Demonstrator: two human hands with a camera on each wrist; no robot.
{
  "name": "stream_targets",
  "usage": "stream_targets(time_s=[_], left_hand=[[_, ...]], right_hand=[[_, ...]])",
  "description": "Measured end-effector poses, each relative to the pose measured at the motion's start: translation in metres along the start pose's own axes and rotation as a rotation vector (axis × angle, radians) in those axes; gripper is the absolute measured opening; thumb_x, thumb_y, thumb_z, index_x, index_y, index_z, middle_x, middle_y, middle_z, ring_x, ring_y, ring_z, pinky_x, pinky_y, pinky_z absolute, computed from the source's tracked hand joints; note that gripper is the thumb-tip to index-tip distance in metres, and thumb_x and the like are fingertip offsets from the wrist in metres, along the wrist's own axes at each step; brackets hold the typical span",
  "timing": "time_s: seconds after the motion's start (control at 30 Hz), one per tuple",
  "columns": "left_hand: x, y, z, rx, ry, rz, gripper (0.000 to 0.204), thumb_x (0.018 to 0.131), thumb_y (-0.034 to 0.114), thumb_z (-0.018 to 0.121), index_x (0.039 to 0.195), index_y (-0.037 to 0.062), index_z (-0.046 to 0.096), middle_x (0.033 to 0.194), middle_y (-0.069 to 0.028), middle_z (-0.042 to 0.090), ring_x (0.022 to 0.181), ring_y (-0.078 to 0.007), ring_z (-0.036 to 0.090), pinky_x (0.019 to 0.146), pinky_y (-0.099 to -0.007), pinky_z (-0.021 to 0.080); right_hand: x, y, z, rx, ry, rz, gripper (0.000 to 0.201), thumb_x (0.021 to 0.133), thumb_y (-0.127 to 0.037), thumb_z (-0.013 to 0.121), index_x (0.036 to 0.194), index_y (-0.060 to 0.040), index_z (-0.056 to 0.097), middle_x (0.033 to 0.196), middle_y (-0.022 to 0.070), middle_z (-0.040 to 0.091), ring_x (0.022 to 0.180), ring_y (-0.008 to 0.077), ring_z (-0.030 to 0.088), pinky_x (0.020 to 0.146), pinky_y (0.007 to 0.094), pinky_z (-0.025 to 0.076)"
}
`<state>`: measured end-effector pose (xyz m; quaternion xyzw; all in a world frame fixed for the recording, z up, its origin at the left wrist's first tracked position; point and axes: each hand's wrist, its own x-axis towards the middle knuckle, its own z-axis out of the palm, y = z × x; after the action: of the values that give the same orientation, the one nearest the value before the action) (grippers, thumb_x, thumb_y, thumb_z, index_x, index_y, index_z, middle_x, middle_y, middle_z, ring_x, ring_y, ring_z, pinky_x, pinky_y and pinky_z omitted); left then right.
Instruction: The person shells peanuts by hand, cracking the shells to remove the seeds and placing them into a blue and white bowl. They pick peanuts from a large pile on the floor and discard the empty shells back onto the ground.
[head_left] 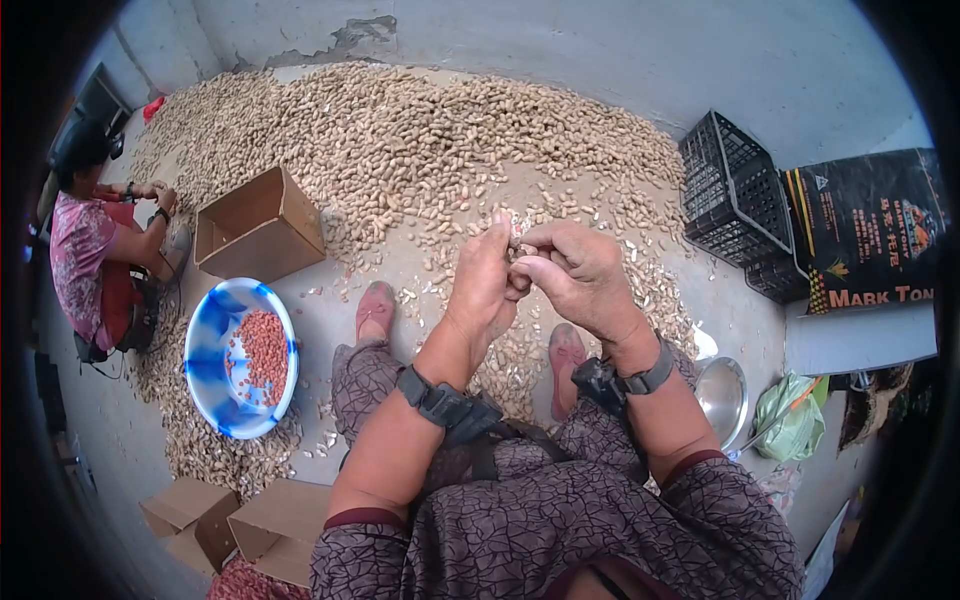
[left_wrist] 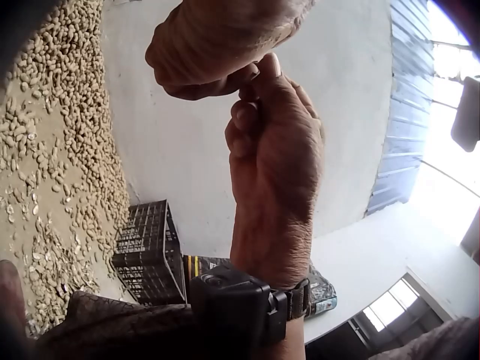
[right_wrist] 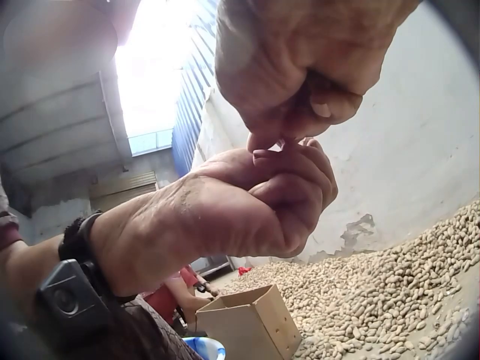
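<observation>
My left hand (head_left: 480, 280) and right hand (head_left: 582, 272) meet in front of my body, above the floor. Their fingertips pinch a small peanut (head_left: 516, 243), mostly hidden by the fingers. In the left wrist view, the left hand (left_wrist: 225, 46) comes down from the top and meets the thumb of the right hand (left_wrist: 277, 150). The right wrist view has the right hand (right_wrist: 315, 67) above, its fingertips against those of the curled left hand (right_wrist: 247, 199).
Unshelled peanuts (head_left: 420, 130) pile along the wall. Left lie a cardboard box (head_left: 270, 250), a blue-white basin (head_left: 196, 370) of shelled red peanuts, and a seated person (head_left: 85, 240). Right stand black crates (head_left: 735, 190), a printed sack (head_left: 870, 230) and a metal bowl (head_left: 722, 395). Shells litter the floor.
</observation>
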<state>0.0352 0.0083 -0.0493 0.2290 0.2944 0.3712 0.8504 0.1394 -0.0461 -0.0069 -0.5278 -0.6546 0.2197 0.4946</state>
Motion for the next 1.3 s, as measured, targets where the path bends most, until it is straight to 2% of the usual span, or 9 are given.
stream_targets(time_s=[0.07,0.3,0.37,0.5,0.67,1.0,1.07,1.2,1.3], left_hand=[[0.000,-0.001,-0.003,-0.010,-0.005,-0.004,0.032,0.090,0.034,0.043,0.075,0.0073,0.050,0.058,-0.0005,0.047,0.042,-0.0066,0.038,0.036,-0.0184,0.027],[-0.006,0.007,0.005,0.001,-0.050,0.003,0.028,0.088,0.034,0.048,0.079,0.0078,0.049,0.059,0.0018,0.045,0.042,-0.0039,0.035,0.036,-0.0169,0.025],[-0.008,0.006,0.006,-0.026,-0.078,0.051,0.024,0.088,0.030,0.050,0.083,0.0074,0.050,0.059,0.0021,0.045,0.043,-0.0033,0.035,0.036,-0.0164,0.025],[-0.009,0.005,0.005,-0.041,-0.123,0.171,0.021,0.089,0.026,0.048,0.092,0.0053,0.051,0.060,0.0022,0.045,0.042,-0.0025,0.033,0.038,-0.0146,0.025],[-0.009,0.000,0.009,0.049,-0.115,0.266,0.019,0.089,0.023,0.049,0.094,0.0045,0.051,0.061,0.0020,0.046,0.043,-0.0017,0.034,0.038,-0.0138,0.026],[-0.017,0.000,0.019,0.286,-0.109,0.449,0.018,0.091,0.020,0.043,0.095,0.0038,0.051,0.063,0.0014,0.049,0.048,-0.0012,0.039,0.040,-0.0131,0.027],[-0.017,-0.001,0.016,0.248,-0.133,0.408,0.018,0.091,0.020,0.042,0.094,0.0043,0.051,0.063,0.0017,0.048,0.049,-0.0011,0.039,0.040,-0.0130,0.028],[-0.013,-0.007,0.008,0.146,-0.164,0.354,0.019,0.092,0.022,0.041,0.089,0.0049,0.050,0.061,0.0025,0.046,0.048,-0.0013,0.038,0.039,-0.0134,0.028],[-0.011,-0.007,0.009,0.111,-0.102,0.347,0.020,0.092,0.023,0.040,0.087,0.0050,0.049,0.060,0.0022,0.045,0.045,-0.0020,0.036,0.037,-0.0142,0.027]], right_hand=[[0.000,-0.004,0.001,0.335,0.021,0.237,0.007,0.076,-0.003,0.057,0.079,0.0034,0.057,0.064,0.0059,0.058,0.056,0.0104,0.055,0.051,0.0233,0.045],[0.005,0.001,-0.010,0.321,0.118,0.480,0.011,0.079,-0.010,0.056,0.076,0.0001,0.055,0.060,0.0029,0.056,0.047,0.0052,0.049,0.040,0.0192,0.039],[0.007,0.001,-0.011,0.411,0.119,0.584,0.013,0.081,-0.015,0.055,0.083,-0.0021,0.055,0.063,0.0014,0.056,0.044,0.0025,0.046,0.036,0.0144,0.033],[0.008,0.001,-0.013,0.538,0.136,0.612,0.016,0.082,-0.018,0.056,0.083,-0.0023,0.055,0.064,0.0013,0.056,0.044,0.0015,0.045,0.033,0.0133,0.030],[0.008,-0.001,-0.007,0.615,-0.007,0.612,0.024,0.080,-0.024,0.062,0.083,-0.0016,0.056,0.064,0.0008,0.056,0.045,0.0007,0.045,0.035,0.0133,0.030],[0.006,-0.003,-0.009,0.491,0.027,0.543,0.020,0.079,-0.022,0.062,0.081,-0.0028,0.057,0.060,-0.0001,0.056,0.042,0.0008,0.041,0.035,0.0139,0.026],[0.007,-0.006,-0.012,0.495,0.021,0.550,0.017,0.080,-0.018,0.060,0.076,-0.0015,0.058,0.061,0.0018,0.058,0.049,0.0034,0.046,0.042,0.0153,0.032],[0.006,-0.006,-0.011,0.563,-0.014,0.601,0.014,0.080,-0.014,0.058,0.076,-0.0006,0.057,0.062,0.0040,0.059,0.050,0.0046,0.049,0.042,0.0157,0.034],[0.004,-0.008,-0.004,0.622,0.016,0.524,0.011,0.080,-0.009,0.056,0.076,0.0008,0.056,0.063,0.0067,0.060,0.052,0.0066,0.052,0.043,0.0164,0.037]])
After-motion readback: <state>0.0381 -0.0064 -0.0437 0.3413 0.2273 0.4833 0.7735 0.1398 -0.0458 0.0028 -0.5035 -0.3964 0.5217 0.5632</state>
